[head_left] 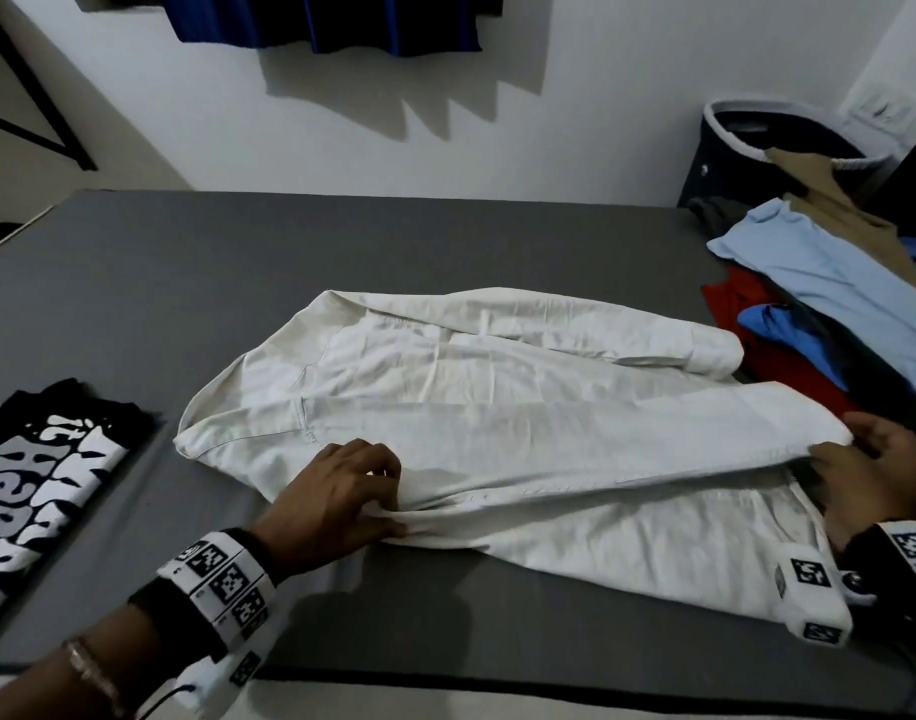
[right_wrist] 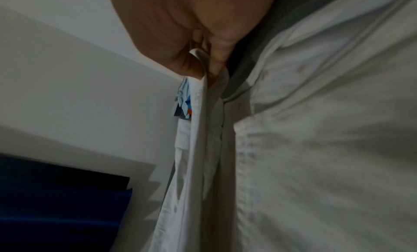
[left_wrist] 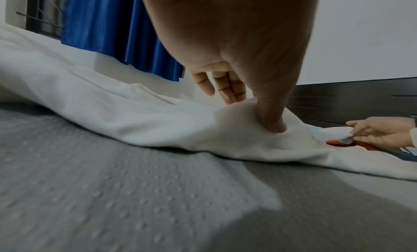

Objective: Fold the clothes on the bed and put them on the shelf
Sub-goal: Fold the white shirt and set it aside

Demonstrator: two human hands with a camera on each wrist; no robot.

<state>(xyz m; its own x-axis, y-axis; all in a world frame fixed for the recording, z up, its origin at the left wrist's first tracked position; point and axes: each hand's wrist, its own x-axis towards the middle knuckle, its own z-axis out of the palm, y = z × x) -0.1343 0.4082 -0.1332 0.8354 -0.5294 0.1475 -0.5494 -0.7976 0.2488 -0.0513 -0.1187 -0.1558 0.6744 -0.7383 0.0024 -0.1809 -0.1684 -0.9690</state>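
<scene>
A person stands at the near edge of a bed (head_left: 134,262) covered in a grey sheet, seen from above. At the far left of the sheet lies a folded black T-shirt (head_left: 35,475) with large white and grey lettering on top. Next to it, the person's left hand (head_left: 341,498) reaches in with a tracking band of black-and-white square markers strapped around the wrist; its thumb and fingers pinch a raised fold along the near side of a white button-up shirt (head_left: 497,407). From the left wrist view the thumb presses down into the bunched cloth while the other fingers (left_wrist: 228,86) hang straighter behind it. The white shirt lies spread across the middle of the bed, lengthwise from left to right, partly folded, with one long panel laid over its middle and a sleeve folded along the far side. At its right end the right hand (head_left: 876,475), also wearing a marker band, grips the end of the folded-over panel; the right wrist view shows the cloth edge caught between thumb and fingers. Just beyond that hand, at the right edge of the bed, sits a loose pile of unfolded clothes: a pale blue shirt (head_left: 819,272), a red garment (head_left: 757,330), a brighter blue one (head_left: 788,330) and a tan one (head_left: 835,200). Behind the pile, against the white wall, stands a dark laundry basket (head_left: 731,148) with a light rim. A dark blue curtain (head_left: 315,18) hangs on the wall above.
</scene>
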